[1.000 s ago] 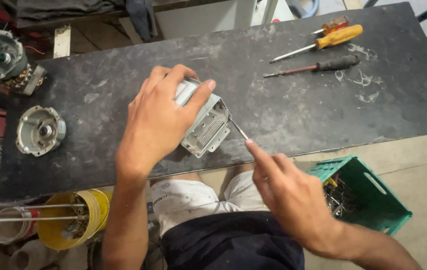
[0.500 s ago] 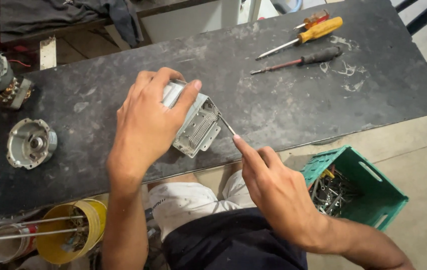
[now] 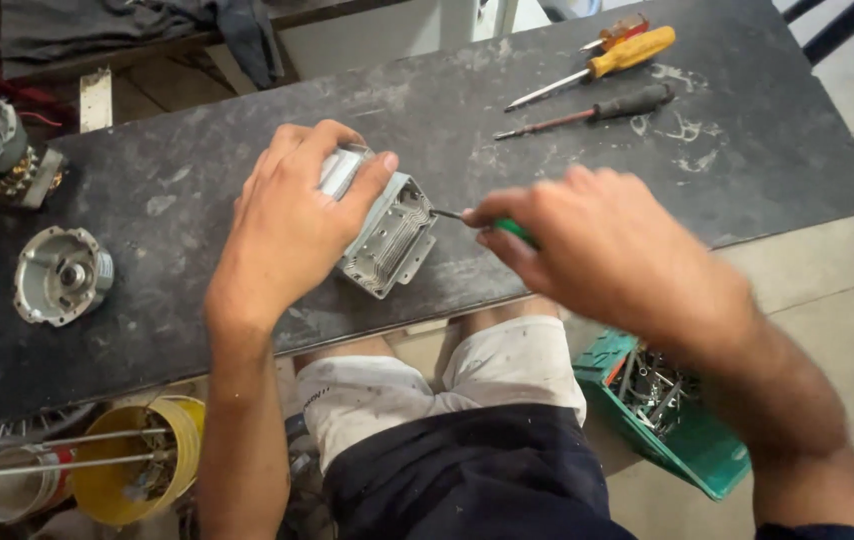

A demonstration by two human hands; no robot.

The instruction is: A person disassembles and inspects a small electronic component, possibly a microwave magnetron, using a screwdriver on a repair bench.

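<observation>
Bracing the grey housing (image 3: 387, 235) under the left hand (image 3: 292, 215), a green-handled screwdriver (image 3: 487, 222) was pinched in the right hand (image 3: 597, 255) at its side; the next move likely called for keeping the tip seated.

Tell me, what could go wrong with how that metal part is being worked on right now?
The green-handled screwdriver in the right hand points toward the left hand gripping the grey metal housing; a slip might jab the fingers. The housing sits near the table edge, so a hard push could send it off. The two loose screwdrivers might roll if the table is jolted.
</observation>
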